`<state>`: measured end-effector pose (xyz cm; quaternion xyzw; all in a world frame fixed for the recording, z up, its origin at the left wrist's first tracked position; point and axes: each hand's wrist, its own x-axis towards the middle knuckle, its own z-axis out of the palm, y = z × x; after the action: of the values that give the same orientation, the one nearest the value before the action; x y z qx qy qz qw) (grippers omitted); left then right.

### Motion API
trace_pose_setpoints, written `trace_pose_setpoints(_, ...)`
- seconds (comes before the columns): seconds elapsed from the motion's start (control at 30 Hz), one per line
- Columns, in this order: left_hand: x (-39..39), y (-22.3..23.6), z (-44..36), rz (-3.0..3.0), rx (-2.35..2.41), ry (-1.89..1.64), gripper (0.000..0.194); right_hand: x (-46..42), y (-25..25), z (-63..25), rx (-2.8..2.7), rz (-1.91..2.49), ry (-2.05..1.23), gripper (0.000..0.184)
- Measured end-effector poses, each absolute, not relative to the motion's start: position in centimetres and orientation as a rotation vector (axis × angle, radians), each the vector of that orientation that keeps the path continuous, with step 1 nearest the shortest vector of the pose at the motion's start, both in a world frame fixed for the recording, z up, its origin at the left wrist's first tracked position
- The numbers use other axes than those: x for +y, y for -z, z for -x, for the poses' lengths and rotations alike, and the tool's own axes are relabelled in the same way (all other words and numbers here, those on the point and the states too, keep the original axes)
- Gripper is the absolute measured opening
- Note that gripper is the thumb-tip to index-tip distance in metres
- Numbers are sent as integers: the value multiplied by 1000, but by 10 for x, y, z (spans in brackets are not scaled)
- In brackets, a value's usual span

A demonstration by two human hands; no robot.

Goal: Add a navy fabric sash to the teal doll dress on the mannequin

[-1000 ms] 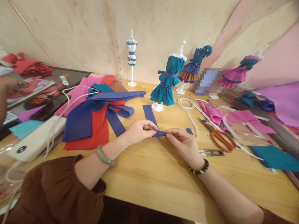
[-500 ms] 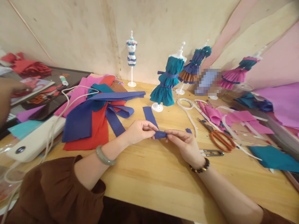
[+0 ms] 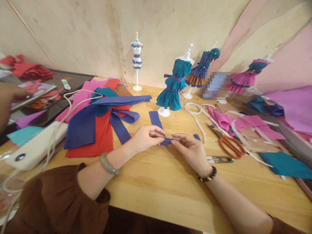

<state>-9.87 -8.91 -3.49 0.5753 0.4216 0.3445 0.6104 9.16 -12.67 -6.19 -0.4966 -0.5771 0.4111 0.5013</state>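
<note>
A narrow strip of blue fabric (image 3: 156, 119) lies on the table and runs down to my fingers. My left hand (image 3: 148, 138) pinches it from the left between thumb and fingers. From the right, my right hand (image 3: 188, 148) pinches the same strip at its near end, a short way from the left fingertips. The bit between the two hands looks folded; its exact fold is too small to make out. Just beyond the strip stands a small mannequin in a teal dress (image 3: 175, 81) with a blue sash.
Orange-handled scissors (image 3: 231, 146) and thread snips (image 3: 220, 159) lie right of my right hand, near a roll of white tape (image 3: 193, 108). Left are piled fabrics (image 3: 103, 136) and a white power bank (image 3: 36, 148) with a cable. Another person's arm (image 3: 7, 104) shows far left.
My right hand has shifted slightly left and up, and the blue strip between my fingers looks flatter and narrower. My left hand stays almost in place.
</note>
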Motion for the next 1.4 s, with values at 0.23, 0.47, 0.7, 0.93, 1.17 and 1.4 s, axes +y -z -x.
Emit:
trace_pose_setpoints(0.23,-87,40,101,-1491,936,-777,44,-132,60,-90,-1673,1161,-577,23)
trace_pose_setpoints(0.47,-86,44,101,-1689,968,-743,12,-134,59,-91,-1814,1087,-422,22)
trace_pose_setpoints(0.7,-90,41,100,-1876,981,-856,9,-131,59,-90,-1829,1117,-541,22)
trace_pose_setpoints(0.93,-91,43,99,-1888,955,-853,12,-131,56,-89,-1808,1096,-616,8)
trace_pose_setpoints(1.17,-90,39,101,-1835,1006,-773,16,-132,54,-90,-1768,1115,-626,10)
trace_pose_setpoints(1.4,-90,38,101,-1869,985,-794,14,-132,53,-89,-1708,1156,-693,16)
